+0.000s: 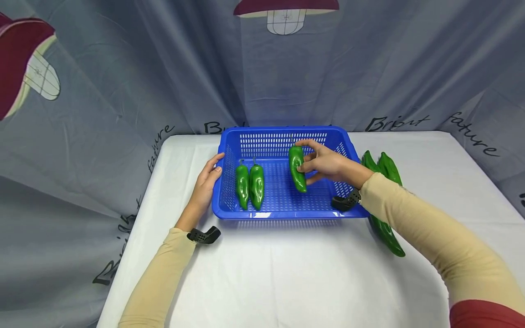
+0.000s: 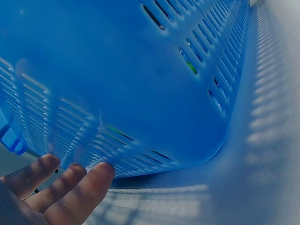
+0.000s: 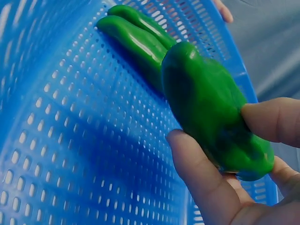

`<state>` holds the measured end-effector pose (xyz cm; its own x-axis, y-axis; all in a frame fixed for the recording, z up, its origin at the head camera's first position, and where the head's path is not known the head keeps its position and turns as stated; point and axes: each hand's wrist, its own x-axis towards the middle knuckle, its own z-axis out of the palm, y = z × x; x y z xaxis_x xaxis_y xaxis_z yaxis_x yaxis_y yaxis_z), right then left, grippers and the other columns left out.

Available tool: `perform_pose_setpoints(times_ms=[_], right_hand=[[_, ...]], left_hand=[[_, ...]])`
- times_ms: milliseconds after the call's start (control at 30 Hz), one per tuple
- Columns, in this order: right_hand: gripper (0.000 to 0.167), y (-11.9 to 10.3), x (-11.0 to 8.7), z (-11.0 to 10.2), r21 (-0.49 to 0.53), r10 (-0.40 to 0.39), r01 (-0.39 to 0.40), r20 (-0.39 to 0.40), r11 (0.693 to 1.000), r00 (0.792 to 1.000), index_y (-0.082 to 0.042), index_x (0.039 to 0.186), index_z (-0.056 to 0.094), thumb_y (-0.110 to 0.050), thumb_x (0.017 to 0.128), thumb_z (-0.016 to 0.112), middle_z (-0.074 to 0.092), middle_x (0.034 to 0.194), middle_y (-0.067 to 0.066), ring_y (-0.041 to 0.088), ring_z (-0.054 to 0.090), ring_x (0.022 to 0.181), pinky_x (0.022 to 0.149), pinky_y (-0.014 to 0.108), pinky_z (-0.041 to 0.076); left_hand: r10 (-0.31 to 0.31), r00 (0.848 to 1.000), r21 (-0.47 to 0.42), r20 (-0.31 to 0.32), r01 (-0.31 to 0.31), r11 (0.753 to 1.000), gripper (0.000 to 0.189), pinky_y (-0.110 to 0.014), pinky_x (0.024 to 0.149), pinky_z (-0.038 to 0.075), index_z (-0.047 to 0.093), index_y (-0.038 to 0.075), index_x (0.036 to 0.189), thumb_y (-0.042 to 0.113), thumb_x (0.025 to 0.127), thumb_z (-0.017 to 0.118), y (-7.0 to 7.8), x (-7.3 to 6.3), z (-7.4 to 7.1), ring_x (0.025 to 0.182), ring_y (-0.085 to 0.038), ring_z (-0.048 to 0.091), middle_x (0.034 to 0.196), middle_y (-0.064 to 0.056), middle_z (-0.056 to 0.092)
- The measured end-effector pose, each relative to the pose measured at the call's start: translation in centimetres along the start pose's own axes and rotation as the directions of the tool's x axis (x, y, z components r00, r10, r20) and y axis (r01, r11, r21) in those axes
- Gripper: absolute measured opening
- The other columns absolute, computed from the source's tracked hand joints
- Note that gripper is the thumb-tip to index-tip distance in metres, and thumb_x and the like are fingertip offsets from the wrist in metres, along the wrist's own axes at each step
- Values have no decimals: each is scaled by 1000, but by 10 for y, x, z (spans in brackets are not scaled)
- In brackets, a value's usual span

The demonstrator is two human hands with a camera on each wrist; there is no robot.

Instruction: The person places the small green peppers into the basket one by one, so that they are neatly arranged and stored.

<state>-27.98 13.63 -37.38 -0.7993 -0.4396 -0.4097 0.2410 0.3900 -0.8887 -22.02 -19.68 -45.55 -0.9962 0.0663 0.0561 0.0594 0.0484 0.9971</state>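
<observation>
My right hand (image 1: pixel 326 161) pinches a green pepper (image 1: pixel 297 168) between thumb and fingers, over the right half of the blue basket (image 1: pixel 283 214). In the right wrist view, this pepper (image 3: pixel 206 110) is tilted above the perforated floor. Two more green peppers, a left one (image 1: pixel 242 184) and a right one (image 1: pixel 256 184), lie side by side in the basket's left part. My left hand (image 1: pixel 205 180) rests against the basket's left side. The left wrist view shows the fingers (image 2: pixel 84 192) extended along the outer wall (image 2: pixel 117 84).
Several green peppers lie on the white table (image 1: pixel 262 273) right of the basket, partly hidden by my right sleeve (image 1: pixel 434 232); one long pepper (image 1: pixel 387 234) points toward the front. A grey curtain (image 1: pixel 197 68) hangs close behind the basket.
</observation>
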Motion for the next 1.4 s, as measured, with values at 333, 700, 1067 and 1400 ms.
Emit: perform_pose_setpoints(times_ms=[333,700,1067,1400], right_hand=[[77,-2,22,18,-41,51,-51,-2,998,999,-17,158,23,6,94,60,48,127,23,29,62,97,79,48,62],[75,4,41,34,-75,97,-96,8,993,995,-16,156,28,8,93,61,52,116,19,22,56,88,75,44,63],[79,3,47,45,-91,116,-114,16,989,993,-18,158,27,8,92,63,49,110,16,22,52,90,75,43,63],[81,2,51,50,-139,111,-107,22,984,994,-16,157,28,9,90,66,52,120,22,28,60,96,74,45,63]], left_hand=[[6,1000,-2,-6,-6,1000,49,-21,89,50,38,16,157,19,108,36,-1,0,0,116,-21,53,148,-21,47],[5,1000,-13,-3,-5,1000,49,-22,91,49,38,16,157,19,108,36,-1,2,1,118,-23,53,149,-21,46],[-5,1000,-9,-8,5,1000,49,-22,90,49,38,17,157,20,108,36,-1,2,0,118,-24,52,148,-21,46],[1,1000,-1,-9,-1,1000,49,-21,91,49,38,16,157,20,108,36,-1,1,0,119,-24,52,152,-19,45]])
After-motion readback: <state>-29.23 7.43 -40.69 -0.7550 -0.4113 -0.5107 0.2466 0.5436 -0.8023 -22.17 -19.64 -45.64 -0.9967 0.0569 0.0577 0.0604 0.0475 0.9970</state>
